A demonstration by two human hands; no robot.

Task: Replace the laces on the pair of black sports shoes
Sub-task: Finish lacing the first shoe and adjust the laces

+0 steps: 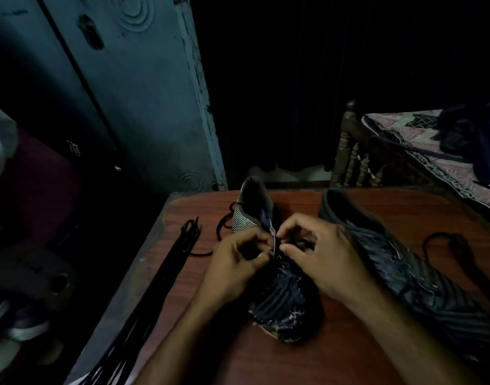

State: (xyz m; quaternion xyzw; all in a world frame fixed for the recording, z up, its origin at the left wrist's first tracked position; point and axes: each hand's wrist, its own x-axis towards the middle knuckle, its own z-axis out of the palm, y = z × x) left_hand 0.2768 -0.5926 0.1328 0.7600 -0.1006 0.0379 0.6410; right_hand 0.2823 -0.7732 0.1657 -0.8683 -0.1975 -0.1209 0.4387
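Black ribbed sports shoe [279, 290] lies mid-table on the reddish wooden table [335, 354], toe toward the person. Left hand [235, 262] and right hand [321, 257] both pinch its thin black lace [224, 223] at the eyelets; best to draw it through one eyelet at a time.

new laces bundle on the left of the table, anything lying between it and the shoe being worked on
Only a loose black lace trailing from the left shoe lies on the table between it and the new laces bundle. Both hands, left hand and right hand, are at the eyelets.
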